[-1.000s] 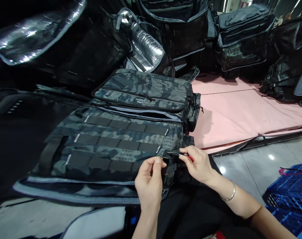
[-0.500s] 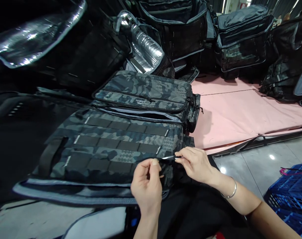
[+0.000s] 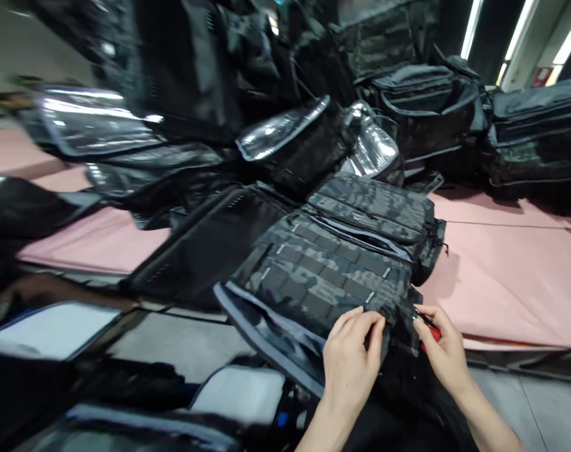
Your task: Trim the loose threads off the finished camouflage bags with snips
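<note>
A dark camouflage backpack (image 3: 323, 270) lies flat, its near compartment unzipped with a grey-edged opening. At the bag's lower right edge my left hand (image 3: 354, 358) has thumb and fingertips pinched together; whatever is between them is too small to name. My right hand (image 3: 443, 351), just to the right, holds a small tool (image 3: 430, 329) with a red and black handle against the fingers. The backpack's upper pocket (image 3: 374, 207) is partly open along its zip.
Pink-covered tabletop (image 3: 516, 276) extends right of the backpack. More bags with silver linings (image 3: 101, 125) are piled behind. A black bag panel (image 3: 210, 245) lies to the left. White-lined pieces (image 3: 241, 392) are in front. Grey floor tiles (image 3: 506, 402) show at lower right.
The view has swung left, so the backpack and hands appear further right. My hands have drawn a little apart in depth, and the tool's red handle now shows in my right hand.
</note>
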`<action>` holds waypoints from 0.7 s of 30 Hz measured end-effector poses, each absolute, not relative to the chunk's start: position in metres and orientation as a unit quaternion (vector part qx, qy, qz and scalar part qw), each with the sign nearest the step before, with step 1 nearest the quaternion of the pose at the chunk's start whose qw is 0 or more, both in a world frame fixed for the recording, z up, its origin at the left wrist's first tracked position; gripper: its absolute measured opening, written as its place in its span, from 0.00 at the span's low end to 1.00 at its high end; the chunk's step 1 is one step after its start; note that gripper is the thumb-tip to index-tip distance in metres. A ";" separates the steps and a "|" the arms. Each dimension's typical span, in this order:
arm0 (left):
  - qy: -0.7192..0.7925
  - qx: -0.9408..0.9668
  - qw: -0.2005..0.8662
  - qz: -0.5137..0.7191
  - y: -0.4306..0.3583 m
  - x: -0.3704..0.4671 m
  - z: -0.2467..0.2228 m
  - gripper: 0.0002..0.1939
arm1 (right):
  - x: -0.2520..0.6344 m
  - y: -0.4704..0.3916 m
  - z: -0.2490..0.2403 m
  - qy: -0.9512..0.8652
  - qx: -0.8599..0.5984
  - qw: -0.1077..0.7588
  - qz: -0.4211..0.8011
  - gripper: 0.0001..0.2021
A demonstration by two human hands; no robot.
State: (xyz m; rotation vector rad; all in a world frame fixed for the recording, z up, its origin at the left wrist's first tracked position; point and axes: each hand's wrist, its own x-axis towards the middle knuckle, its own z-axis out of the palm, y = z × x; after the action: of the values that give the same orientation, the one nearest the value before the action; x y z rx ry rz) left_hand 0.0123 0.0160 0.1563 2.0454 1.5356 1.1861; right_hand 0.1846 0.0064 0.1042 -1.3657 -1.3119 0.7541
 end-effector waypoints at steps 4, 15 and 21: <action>0.597 0.680 0.094 0.416 0.044 -0.033 0.182 0.09 | 0.187 0.006 0.099 -0.540 -0.580 0.516 0.326 0.14; 0.777 0.506 0.013 0.375 0.141 -0.146 0.175 0.17 | 0.185 0.007 0.099 -0.559 -0.551 0.534 0.314 0.15; 0.748 0.463 0.085 0.467 0.090 -0.108 0.150 0.17 | 0.185 0.014 0.141 -0.595 -0.517 0.538 0.298 0.13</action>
State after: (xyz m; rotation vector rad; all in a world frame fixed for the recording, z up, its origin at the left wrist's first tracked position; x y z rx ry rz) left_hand -0.1085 0.0904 0.1500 1.3806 2.2315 1.3924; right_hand 0.1851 0.0144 0.1409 -1.2295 -1.4158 0.7090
